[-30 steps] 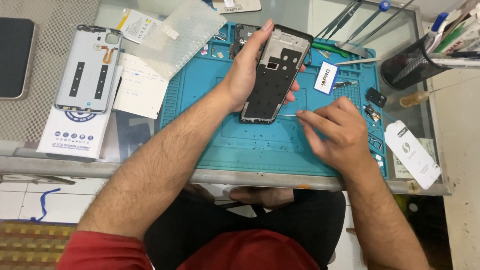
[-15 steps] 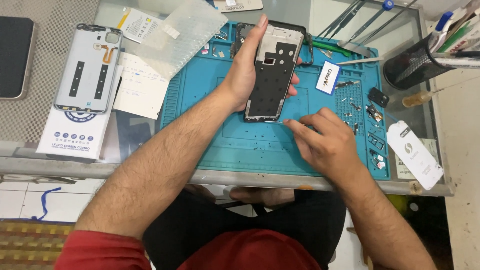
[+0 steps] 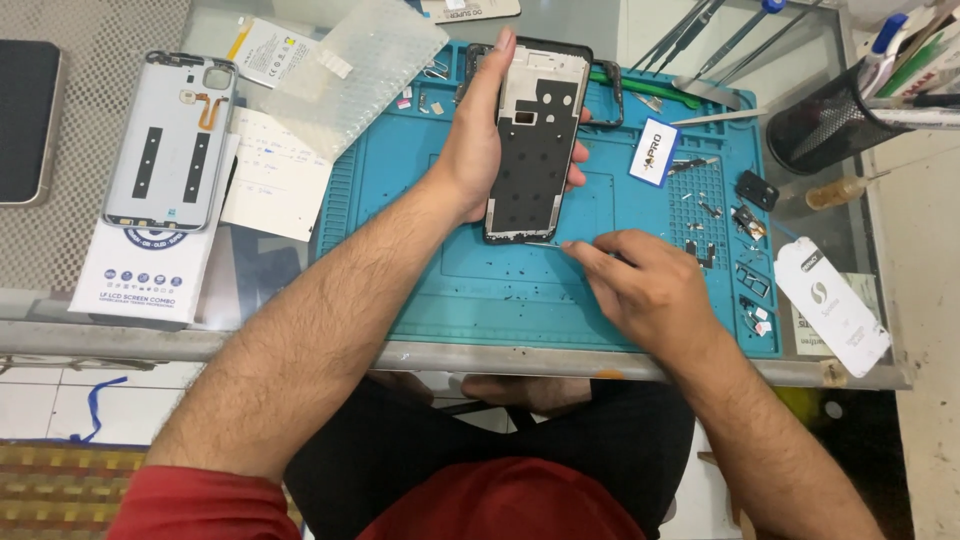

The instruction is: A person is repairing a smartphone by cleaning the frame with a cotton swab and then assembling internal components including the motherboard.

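At the far left edge of the glass tabletop (image 3: 60, 325) lies a dark phone (image 3: 25, 120), face up. Just right of it, a grey back cover (image 3: 170, 140) with a camera cutout rests on a white box (image 3: 145, 275) near the front edge. Next come a sheet of white paper (image 3: 270, 175) and a clear bubble-wrap sleeve (image 3: 350, 70) reaching toward the rear edge. The blue work mat (image 3: 420, 270) fills the middle of the tabletop. On it the left hand (image 3: 475, 150) is clamped on a black phone frame (image 3: 535, 140), thumb on its left side and fingertips curled round the right, holding it upright along the mat's rear half. Below the frame's lower right corner, the right hand (image 3: 650, 290) rests on the mat, fingers drawn together and pressed down at their tips (whether they pinch anything, I cannot tell). Further right, small loose parts (image 3: 740, 220) are scattered by the mat's right edge, tweezers (image 3: 700, 40) lie at the rear, a white packet (image 3: 830, 305) sits at the front right corner, and a black mesh cup (image 3: 825, 125) stands beyond.
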